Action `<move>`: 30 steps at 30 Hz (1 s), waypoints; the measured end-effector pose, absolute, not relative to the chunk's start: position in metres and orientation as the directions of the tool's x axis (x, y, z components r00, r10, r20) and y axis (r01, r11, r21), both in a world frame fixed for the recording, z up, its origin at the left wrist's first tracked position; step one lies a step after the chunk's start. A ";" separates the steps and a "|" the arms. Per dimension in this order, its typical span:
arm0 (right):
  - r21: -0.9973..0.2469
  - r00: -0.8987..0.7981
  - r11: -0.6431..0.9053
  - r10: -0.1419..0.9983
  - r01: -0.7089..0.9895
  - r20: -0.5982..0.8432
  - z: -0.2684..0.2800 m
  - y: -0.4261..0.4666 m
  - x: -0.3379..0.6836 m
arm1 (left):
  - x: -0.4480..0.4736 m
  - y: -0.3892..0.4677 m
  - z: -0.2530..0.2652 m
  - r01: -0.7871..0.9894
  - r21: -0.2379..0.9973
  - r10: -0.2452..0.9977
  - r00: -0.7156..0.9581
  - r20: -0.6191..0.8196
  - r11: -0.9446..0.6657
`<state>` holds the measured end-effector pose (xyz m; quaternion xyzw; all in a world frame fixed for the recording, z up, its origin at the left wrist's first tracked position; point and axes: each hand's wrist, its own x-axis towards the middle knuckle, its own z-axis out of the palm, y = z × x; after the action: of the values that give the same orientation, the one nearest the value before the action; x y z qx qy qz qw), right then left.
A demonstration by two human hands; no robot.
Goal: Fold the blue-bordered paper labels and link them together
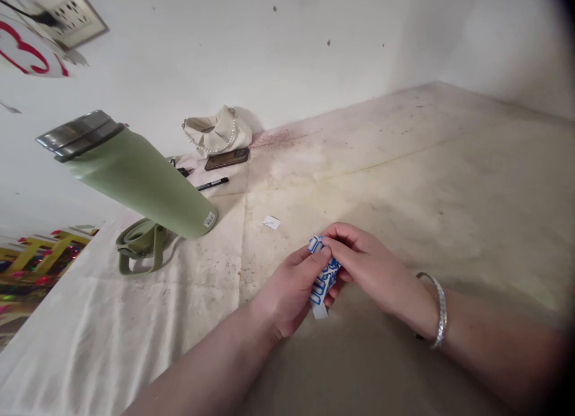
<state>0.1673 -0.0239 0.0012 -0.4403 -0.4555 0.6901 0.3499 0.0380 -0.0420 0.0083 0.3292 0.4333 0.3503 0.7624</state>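
Note:
Both hands meet over the front of the table around a small blue-and-white printed packet (318, 289). My left hand (290, 287) grips it from the left, thumb pressed on its face. With fingers curled, my right hand (366, 263) pinches the packet's upper end from the right. A plain white strip sticks out at the packet's lower end. Part of it is covered by my fingers, so whether it is a box or a folded wrapper I cannot tell. Just beyond the hands lies a small white paper slip (271, 223).
A green tumbler (148, 182) with a steel rim stands at left, beside its green lid with a handle (140, 248). Farther back are a black pen (213, 183), a phone (227, 159) and a cream handbag (220, 134) near the wall. A creased cloth (206, 320) covers the table.

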 end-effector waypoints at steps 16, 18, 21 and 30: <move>-0.947 -0.398 -0.320 0.871 -0.011 -0.289 0.005 -0.022 0.166 | 0.041 -0.045 0.008 -0.208 0.835 0.836 0.350 -0.422 0.509; -0.948 -0.400 -0.318 0.868 0.003 -0.293 0.004 -0.022 0.167 | 0.041 -0.045 0.008 -0.199 0.837 0.835 0.350 -0.425 0.509; -0.947 -0.407 -0.320 0.863 0.017 -0.299 0.005 -0.021 0.167 | 0.041 -0.045 0.008 -0.193 0.839 0.833 0.355 -0.424 0.509; -0.945 -0.416 -0.325 0.856 0.026 -0.306 0.006 -0.023 0.168 | 0.041 -0.045 0.008 -0.194 0.844 0.834 0.371 -0.408 0.500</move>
<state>0.1684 -0.0228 0.0059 -0.4461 -0.4945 0.6807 0.3050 0.0407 -0.0447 0.0076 0.3620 0.4420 0.3452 0.7446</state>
